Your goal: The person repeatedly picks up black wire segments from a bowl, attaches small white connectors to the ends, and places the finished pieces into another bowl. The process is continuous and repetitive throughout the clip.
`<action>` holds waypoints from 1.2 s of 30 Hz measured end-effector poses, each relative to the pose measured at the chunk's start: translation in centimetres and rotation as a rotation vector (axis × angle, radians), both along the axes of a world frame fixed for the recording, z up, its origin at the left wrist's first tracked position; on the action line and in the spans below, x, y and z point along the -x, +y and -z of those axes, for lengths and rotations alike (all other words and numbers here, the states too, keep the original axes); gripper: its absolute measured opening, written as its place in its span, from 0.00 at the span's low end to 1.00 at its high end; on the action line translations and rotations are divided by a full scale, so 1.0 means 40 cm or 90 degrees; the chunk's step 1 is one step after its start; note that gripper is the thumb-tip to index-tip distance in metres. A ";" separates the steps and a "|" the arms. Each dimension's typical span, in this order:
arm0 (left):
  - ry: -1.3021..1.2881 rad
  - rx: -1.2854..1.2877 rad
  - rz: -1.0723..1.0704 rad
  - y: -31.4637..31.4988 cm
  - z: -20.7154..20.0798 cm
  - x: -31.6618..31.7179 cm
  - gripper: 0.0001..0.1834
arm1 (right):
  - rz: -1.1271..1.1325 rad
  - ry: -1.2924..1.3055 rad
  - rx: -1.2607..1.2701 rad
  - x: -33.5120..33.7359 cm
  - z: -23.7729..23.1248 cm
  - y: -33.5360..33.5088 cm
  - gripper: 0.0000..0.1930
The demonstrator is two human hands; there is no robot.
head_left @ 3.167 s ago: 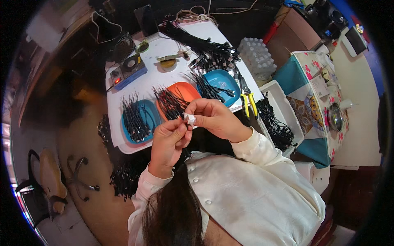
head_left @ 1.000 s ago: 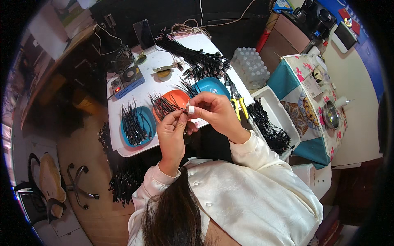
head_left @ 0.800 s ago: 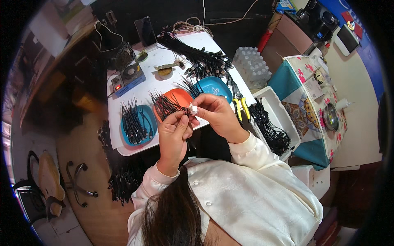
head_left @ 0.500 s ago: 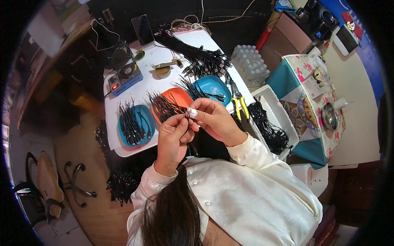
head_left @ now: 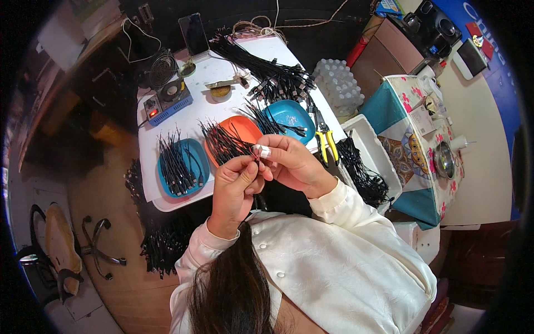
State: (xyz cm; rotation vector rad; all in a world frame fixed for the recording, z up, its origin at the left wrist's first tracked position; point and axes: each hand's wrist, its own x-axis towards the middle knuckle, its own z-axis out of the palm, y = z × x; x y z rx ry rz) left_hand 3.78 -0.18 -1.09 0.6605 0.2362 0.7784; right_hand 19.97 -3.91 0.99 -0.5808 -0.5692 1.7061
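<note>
My left hand pinches a black cable near its stripped end, where thin reddish wires show. Against it, my right hand closes thumb and finger on those wires; white tape wraps one of its digits. Most of the cable is hidden behind my fingers. Just beyond my hands, an orange tray carries a bundle of short black cables. A blue tray with more cables stands to its left, and another blue tray to its right has several cables over its edge.
Yellow-handled wire strippers lie at the table's right side. A blue soldering station, a small round tin and a phone stand farther back. Cables heap at the rear. A white foam box holds more cables.
My hands stay close together on the cable, with only small finger motion; the reddish wires show more clearly now. The view has shifted slightly.
</note>
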 end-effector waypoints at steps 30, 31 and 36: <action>0.246 -0.082 -0.239 0.043 0.072 0.085 0.08 | 0.285 -1.441 -0.058 -0.473 0.221 0.687 0.05; 0.241 -0.088 -0.246 0.042 0.069 0.087 0.08 | 0.338 -1.399 -0.082 -0.472 0.193 0.669 0.04; 0.213 -0.088 -0.278 0.055 0.034 0.070 0.10 | 0.461 -1.243 -0.211 -0.426 -0.063 0.557 0.07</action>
